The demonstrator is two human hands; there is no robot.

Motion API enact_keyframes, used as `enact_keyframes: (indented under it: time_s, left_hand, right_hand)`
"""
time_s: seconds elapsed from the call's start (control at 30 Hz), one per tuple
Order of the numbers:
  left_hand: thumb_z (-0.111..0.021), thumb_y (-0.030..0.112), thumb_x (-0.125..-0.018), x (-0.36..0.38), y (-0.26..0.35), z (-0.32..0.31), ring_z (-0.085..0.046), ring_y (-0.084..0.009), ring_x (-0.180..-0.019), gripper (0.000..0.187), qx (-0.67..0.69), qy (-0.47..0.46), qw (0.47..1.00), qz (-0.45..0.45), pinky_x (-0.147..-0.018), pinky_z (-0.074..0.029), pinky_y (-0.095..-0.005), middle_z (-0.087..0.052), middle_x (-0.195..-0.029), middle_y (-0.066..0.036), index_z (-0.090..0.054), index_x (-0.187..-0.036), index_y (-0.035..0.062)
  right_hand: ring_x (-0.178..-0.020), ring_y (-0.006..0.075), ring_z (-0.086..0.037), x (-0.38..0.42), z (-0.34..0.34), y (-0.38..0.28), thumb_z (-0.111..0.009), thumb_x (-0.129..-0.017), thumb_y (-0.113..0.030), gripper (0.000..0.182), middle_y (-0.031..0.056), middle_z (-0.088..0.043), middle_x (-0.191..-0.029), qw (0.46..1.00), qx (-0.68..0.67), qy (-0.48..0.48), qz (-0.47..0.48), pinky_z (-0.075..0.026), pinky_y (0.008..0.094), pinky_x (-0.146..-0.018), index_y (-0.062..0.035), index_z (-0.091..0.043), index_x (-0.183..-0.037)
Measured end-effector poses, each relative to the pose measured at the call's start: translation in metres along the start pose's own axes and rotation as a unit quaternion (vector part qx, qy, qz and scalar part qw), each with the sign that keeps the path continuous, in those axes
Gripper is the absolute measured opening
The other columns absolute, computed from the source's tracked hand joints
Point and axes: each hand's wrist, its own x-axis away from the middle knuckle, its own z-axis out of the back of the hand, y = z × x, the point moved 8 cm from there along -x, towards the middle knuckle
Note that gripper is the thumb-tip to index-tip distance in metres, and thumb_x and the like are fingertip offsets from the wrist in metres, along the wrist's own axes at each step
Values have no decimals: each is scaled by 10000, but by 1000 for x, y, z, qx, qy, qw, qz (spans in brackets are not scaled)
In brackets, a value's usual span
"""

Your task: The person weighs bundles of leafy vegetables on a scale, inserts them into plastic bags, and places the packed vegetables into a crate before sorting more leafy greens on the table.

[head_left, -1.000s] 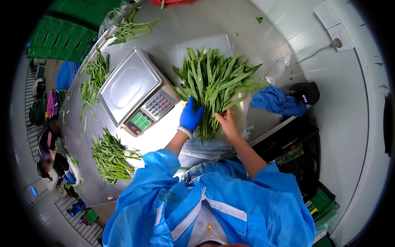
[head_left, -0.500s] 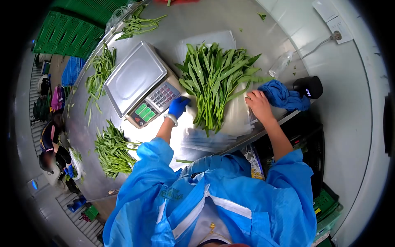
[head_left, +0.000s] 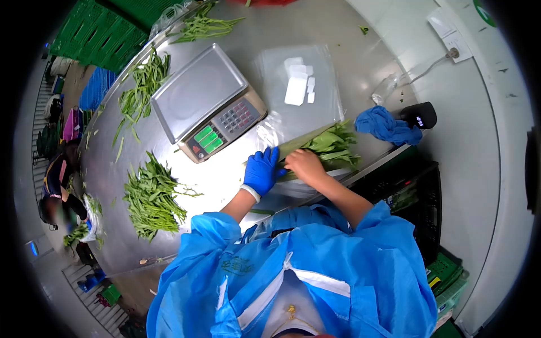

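My left hand (head_left: 262, 170), in a blue glove, rests on the plastic sheeting with its fingers extended and slightly apart. Close to its right, my bare right hand (head_left: 305, 165) has its fingers curled at the edge of the bundle, on what looks like plastic film; its fingertips are partly hidden. The bundle of leafy greens (head_left: 332, 145) lies sideways, leaves to the right, its stems mostly covered by film and my hands. Above it lies a stack of clear plastic bags (head_left: 324, 104) with white labels (head_left: 296, 87) showing.
A scale (head_left: 197, 93) stands left of the bags. Loose greens (head_left: 152, 200) lie at its lower left, with more piles (head_left: 143, 90) along the far edge. On the right are a blue cloth (head_left: 383, 125) and black clock (head_left: 420, 115). Another person (head_left: 59, 174) works at far left.
The bundle has turned from upright to sideways and moved down toward my body, uncovering the labelled bags. Both hands have come together, the left moving right and down, the right moving left and down.
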Motion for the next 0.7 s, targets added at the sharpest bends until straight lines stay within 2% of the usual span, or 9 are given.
enact_keyframes:
  time_s: [0.03, 0.07, 0.1, 0.2, 0.33, 0.43, 0.53, 0.6, 0.7]
  left_hand:
    - [-660, 422, -795, 12, 1, 8, -507, -368, -1157, 759, 13, 57, 998, 1, -989, -381, -493, -473, -1345, -226, -380, -1397, 56]
    - [-732, 491, -712, 20, -2, -2, -381, -430, -1263, 1003, 48, 29, 998, 9, -1077, -260, -543, -317, -1465, -241, -244, -1479, 68]
    - [-733, 464, -718, 23, -1, -8, -385, -434, -1263, 971, 42, 39, 998, 0, -1072, -270, -546, -333, -1455, -240, -264, -1470, 66]
    - [-714, 332, -750, 31, 1, -37, -403, -441, -1256, 828, 26, 82, 996, -33, -1049, -315, -549, -368, -1434, -230, -333, -1438, 73]
    - [-717, 255, -729, 44, 8, -44, -399, -430, -1267, 778, 27, 128, 990, -52, -1049, -319, -531, -378, -1438, -197, -375, -1408, 89]
    - [-698, 238, -750, 46, 3, -33, -403, -411, -1271, 745, 57, 159, 984, -51, -1053, -317, -527, -368, -1446, -189, -377, -1412, 121]
    - [-637, 206, -785, 62, 1, 4, -485, -324, -1206, 593, 5, 242, 963, -122, -1006, -379, -464, -463, -1391, -131, -479, -1352, 135]
    - [-633, 195, -792, 70, 1, 16, -535, -256, -1134, 437, 3, 295, 941, -163, -944, -418, -411, -553, -1288, -67, -592, -1224, 147]
    - [-684, 164, -755, 43, -13, -42, -557, -266, -1060, 375, 162, 121, 966, -160, -898, -435, -396, -588, -1191, -61, -624, -1123, 138]
  right_hand:
    - [-832, 249, -583, 3, 6, -3, -687, -757, -299, 234, 61, -597, -758, 1000, 5, 14, -17, -466, 378, -756, -80, -606, -758]
    - [-873, 247, -580, 10, 3, -4, -687, -755, -278, 209, 52, -605, -803, 999, 21, -13, -33, -460, 375, -784, -84, -625, -803]
    - [-914, 245, -577, 15, 2, -3, -687, -754, -257, 198, 42, -613, -849, 997, 40, -36, -48, -454, 372, -812, -88, -644, -847]
    - [-993, 271, -542, 13, 38, -55, -737, -711, -296, 451, 75, -592, -994, 981, 120, 25, 152, -429, 395, -888, -77, -621, -1088]
    - [-1131, 306, -491, -13, 8, -36, -824, -568, -410, 1009, 154, -530, -1228, 966, 198, -120, 116, -348, 462, -1003, -77, -377, -1410]
    - [-1082, 352, -556, -46, -27, 5, -833, -572, -393, 957, 194, -596, -1125, 936, 60, -346, 29, -453, 434, -883, -48, -411, -1358]
    - [-1005, 365, -595, -53, 0, 7, -827, -590, -392, 902, 201, -626, -1069, 914, 45, -402, -34, -481, 430, -820, -22, -436, -1314]
    - [-1023, 357, -594, -43, 31, 27, -819, -603, -398, 885, 216, -613, -1120, 926, -14, -367, -86, -477, 422, -861, -4, -445, -1301]
    - [-1090, 296, -582, -1, 81, 69, -826, -640, -300, 877, 199, -574, -1232, 939, -151, -268, -157, -461, 384, -914, 20, -414, -1345]
